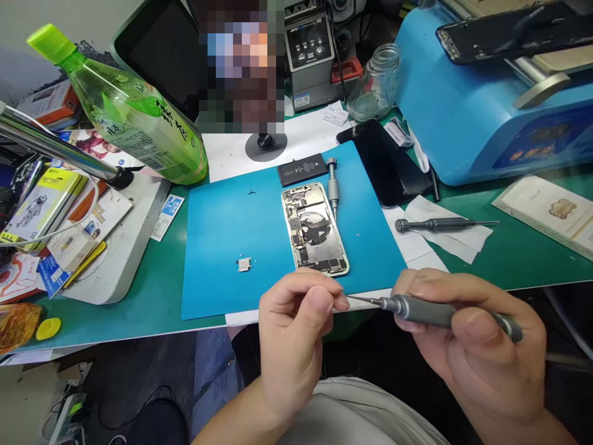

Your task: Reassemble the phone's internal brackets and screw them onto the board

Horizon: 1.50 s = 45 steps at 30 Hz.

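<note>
Gripping a gray screwdriver (428,312) in my right hand (486,352), I have the handle lying across my fingers with my thumb against it, its thin shaft pointing left. The bit ends right at the fingertips of my left hand (296,334), where thumb and forefinger are drawn together in a pinch; I cannot tell whether anything small sits between them, or whether the bit touches the skin. Just beyond that pinch, the opened phone body (316,232) lies flat on the blue mat (217,228), its inside facing up and its near end closest to my left knuckles. Neither hand appears to be holding it. A second screwdriver (333,185) lies along its right edge, and a black battery (303,169) is just past its far end. Left of the phone body, well apart from it, is a small metal plate (244,264). Off the mat to the right, a third screwdriver (435,224) lies partly over white paper (467,244).
</note>
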{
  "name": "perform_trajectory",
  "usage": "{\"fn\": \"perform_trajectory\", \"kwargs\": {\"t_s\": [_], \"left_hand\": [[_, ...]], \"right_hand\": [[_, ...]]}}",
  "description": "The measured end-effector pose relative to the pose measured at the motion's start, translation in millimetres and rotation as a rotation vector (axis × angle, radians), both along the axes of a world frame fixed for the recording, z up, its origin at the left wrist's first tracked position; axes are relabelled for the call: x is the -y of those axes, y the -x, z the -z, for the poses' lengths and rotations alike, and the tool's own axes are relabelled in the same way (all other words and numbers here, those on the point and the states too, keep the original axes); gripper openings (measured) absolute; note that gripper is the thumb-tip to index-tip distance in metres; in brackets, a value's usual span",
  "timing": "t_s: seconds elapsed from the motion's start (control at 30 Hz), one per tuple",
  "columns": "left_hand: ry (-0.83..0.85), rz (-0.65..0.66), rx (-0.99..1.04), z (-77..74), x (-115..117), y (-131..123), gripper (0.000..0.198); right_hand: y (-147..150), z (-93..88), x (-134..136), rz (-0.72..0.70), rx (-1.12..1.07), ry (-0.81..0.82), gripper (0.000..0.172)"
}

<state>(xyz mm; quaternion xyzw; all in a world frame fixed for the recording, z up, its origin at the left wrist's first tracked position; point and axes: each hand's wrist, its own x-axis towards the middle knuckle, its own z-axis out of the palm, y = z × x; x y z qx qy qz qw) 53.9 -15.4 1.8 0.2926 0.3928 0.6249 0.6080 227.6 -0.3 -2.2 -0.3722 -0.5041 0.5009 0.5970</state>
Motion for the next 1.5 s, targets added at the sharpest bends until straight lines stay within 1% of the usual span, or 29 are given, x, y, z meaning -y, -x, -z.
{"fn": "perform_trajectory", "kwargs": {"t_s": [0.23, 0.37, 0.5, 0.67, 0.87, 1.03, 1.23, 1.4, 1.5], "left_hand": [[0.132, 0.049, 0.191, -2.9, 2.3, -3.5, 0.018], [0.191, 0.049, 0.339, -3.9, 5.2, -3.8, 0.018], [0.228, 0.051, 0.408, -4.7, 7.5, -4.6, 0.021], [0.269, 0.024, 0.420, -4.1, 10.5, -4.0, 0.024], [0.288, 0.019, 0.413, -5.7, 11.1, -4.6, 0.022], [0.300, 0.008, 0.417, -7.4, 8.9, -5.5, 0.023], [0.276, -0.054, 0.377, -7.6, 9.5, -9.3, 0.023], [0.221, -0.121, 0.358, -5.1, 10.5, -16.9, 0.022], [0.221, -0.142, 0.351, -3.9, 9.9, -19.7, 0.020]], "right_hand": [[6.0, 2.4, 10.2, 0.008, 0.084, -0.081, 0.019], [6.2, 9.6, 15.3, 0.067, 0.143, -0.096, 0.020], [8.4, 14.3, 20.3, 0.142, 0.196, -0.092, 0.020], [12.4, 16.3, 23.0, 0.186, 0.215, -0.094, 0.020], [13.2, 19.6, 23.8, 0.177, 0.221, -0.142, 0.021], [12.4, 21.3, 24.9, 0.163, 0.226, -0.145, 0.023], [13.0, 23.7, 28.3, 0.176, 0.218, -0.153, 0.022], [19.9, 24.3, 30.7, 0.204, 0.180, -0.129, 0.022], [24.7, 24.6, 30.6, 0.207, 0.154, -0.127, 0.022]]}}
